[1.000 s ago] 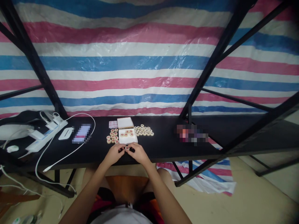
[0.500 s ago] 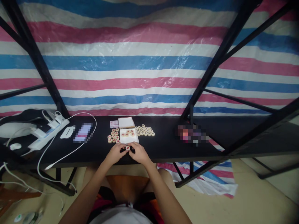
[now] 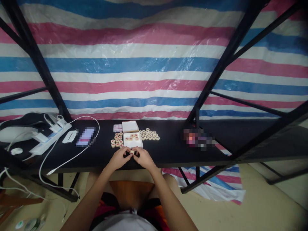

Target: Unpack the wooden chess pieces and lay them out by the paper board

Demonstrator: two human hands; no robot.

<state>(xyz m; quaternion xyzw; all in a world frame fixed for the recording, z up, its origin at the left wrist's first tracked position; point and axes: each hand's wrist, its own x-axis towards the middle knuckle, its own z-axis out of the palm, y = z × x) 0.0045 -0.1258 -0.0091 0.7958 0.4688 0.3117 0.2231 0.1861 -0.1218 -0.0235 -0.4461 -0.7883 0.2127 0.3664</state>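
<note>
Grip: left hand (image 3: pixel 120 158) and right hand (image 3: pixel 143 157) pinch one round piece (image 3: pixel 132 152) between their fingertips — both seem to hold it, though it is small in view.
Round piece: tilted, just in front of the white box (image 3: pixel 132 144); whether it touches the table (image 3: pixel 170 150) I cannot tell.
Pinch: a light hold on the rim from both sides looks best; fingertips off the marked face would leave it readable and make tilting easier.
White box: one, with about five loose pieces (image 3: pixel 130 139) lying inside toward the back.
Lid (image 3: pixel 130 126): one, directly behind the box.
Red-marked pieces (image 3: pixel 120 137): ten by my count, just left of the box.
Dark-marked pieces (image 3: pixel 149 138): roughly sixteen, just right of the box — crowded, so the count is unsure.
Pink-and-white paper (image 3: pixel 117 128): beside the lid; sheets uncountable.
Power strip (image 3: pixel 43 146): one, at the table's left.
Flat white device (image 3: pixel 70 136): one, near the strip.
</note>
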